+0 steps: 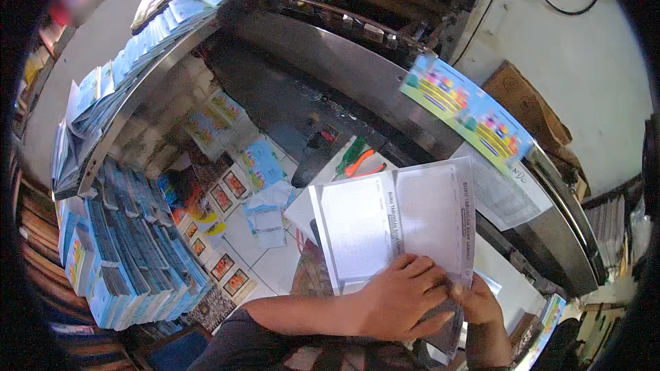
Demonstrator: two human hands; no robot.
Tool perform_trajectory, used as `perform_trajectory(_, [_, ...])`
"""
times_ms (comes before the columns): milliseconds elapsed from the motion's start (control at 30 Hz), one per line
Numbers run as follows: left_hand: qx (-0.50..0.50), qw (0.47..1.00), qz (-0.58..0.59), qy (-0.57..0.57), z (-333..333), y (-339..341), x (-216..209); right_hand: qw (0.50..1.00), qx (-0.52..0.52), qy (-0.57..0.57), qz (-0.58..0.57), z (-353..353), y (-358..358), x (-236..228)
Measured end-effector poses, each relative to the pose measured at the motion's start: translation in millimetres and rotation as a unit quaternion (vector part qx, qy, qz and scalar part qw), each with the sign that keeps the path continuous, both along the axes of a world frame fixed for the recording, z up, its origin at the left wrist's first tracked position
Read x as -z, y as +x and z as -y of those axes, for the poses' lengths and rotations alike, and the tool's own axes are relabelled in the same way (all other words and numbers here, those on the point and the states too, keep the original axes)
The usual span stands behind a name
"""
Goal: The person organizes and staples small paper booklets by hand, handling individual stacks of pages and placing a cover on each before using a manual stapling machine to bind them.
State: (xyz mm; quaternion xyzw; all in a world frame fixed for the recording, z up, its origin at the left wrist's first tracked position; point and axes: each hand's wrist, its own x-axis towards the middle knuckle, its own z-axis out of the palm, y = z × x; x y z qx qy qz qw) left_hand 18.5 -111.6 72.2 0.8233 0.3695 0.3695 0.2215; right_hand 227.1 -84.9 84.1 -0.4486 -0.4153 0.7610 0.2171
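A thin stack of white printed sheets (357, 233), with two page panels side by side, is held up in front of my lap. My left hand (402, 295) reaches across from the left, its fingers bent over the lower edge of the sheets. At the lower right corner my right hand (478, 302) grips the same sheets, thumb on top and the other fingers partly hidden. Below the hands a darker part of the stack hangs down.
A long metal ledge curves around, carrying coloured printed covers (467, 106) and a handwritten paper (505, 189). Orange-handled pliers (361, 163) lie beyond the sheets. Bundled blue booklets (137, 254) are stacked at left, more booklets (124, 62) line the far-left ledge. Papers (265, 216) lie on the tiled floor.
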Motion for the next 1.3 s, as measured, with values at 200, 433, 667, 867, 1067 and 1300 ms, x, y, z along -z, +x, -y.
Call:
perform_trajectory(200, [0.011, 1.0, 0.0, -0.028, 4.7, -0.1, -9.3, 0.995, 0.092, -0.026, 0.041, -0.6, 3.6, 3.8])
perform_trajectory(433, [-0.111, 0.99, 0.067, 0.051, -17.6, -51.1, -2.0, 0.972, 0.142, 0.133, 0.135, -11.4, 8.4, 7.5])
perform_trajectory(667, [-0.507, 0.835, 0.08, -0.2, -75.6, -182.7, 121.3, 0.675, 0.324, 0.451, 0.486, -117.7, 141.4, -71.4])
perform_trajectory(867, [-0.509, 0.797, -0.018, -0.325, -86.1, -167.9, 140.9, 0.428, 0.24, 0.683, 0.541, -219.0, 128.2, -103.4])
perform_trajectory(1067, [-0.516, 0.785, -0.049, -0.339, -84.7, -169.2, 127.5, 0.485, -0.041, 0.624, 0.612, -214.0, 35.0, 17.4])
perform_trajectory(1300, [-0.516, 0.784, -0.074, -0.336, -85.0, -170.8, 136.5, 0.601, -0.131, 0.567, 0.548, -111.7, 40.1, 31.5])
